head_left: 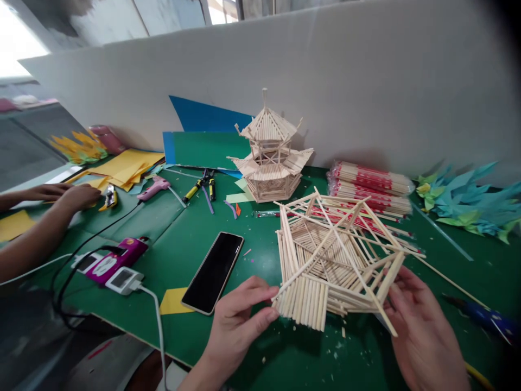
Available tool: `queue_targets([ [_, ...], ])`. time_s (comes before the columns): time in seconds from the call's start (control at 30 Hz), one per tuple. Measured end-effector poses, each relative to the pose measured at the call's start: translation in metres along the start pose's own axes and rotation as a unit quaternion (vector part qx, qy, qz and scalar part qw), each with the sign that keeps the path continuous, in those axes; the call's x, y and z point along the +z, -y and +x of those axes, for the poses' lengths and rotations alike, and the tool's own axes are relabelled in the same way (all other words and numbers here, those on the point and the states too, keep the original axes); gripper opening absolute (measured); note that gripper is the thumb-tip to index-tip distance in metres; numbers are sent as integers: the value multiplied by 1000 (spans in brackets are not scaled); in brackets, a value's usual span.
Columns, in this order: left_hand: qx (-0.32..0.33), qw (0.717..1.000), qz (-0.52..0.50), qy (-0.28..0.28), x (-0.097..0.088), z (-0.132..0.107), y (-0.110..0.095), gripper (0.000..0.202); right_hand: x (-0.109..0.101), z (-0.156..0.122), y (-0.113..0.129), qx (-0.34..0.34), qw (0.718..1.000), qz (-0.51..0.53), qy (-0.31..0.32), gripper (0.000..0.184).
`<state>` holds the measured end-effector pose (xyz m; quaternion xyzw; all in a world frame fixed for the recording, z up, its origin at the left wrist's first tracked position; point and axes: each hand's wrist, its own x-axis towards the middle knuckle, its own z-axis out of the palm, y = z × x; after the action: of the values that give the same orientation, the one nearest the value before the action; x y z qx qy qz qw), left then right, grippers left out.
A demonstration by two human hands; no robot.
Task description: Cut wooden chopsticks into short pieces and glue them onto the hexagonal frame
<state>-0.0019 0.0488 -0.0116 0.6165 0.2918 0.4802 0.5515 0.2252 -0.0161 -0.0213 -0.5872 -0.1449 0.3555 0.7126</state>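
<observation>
A hexagonal roof frame built of wooden sticks (334, 260) is tilted up on the green table (183, 255). My left hand (240, 320) pinches its near left corner with thumb and fingers. My right hand (419, 320) grips its right edge, fingers curled under the sticks. Behind the frame stands a finished two-tier stick pagoda (269, 157). Packs of wrapped chopsticks (372, 187) lie just beyond the frame on the right.
A black phone (213, 271) lies left of my left hand. A pink glue gun (155, 188), pliers (203, 185), a power strip and cables (114, 266) sit further left. Another person's arms (44, 217) rest at the left edge. Paper leaves (468, 203) are at right.
</observation>
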Motion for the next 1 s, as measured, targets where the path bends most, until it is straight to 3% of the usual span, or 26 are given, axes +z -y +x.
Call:
queue_targets([
  [0.23,-25,998,-21,51,-7,1,0,27,-3,0,-2,2,1000,3,9,35],
  [1.0,-6,999,-25,29,-7,3,5,28,2,-3,1,31,999,-5,24,39],
])
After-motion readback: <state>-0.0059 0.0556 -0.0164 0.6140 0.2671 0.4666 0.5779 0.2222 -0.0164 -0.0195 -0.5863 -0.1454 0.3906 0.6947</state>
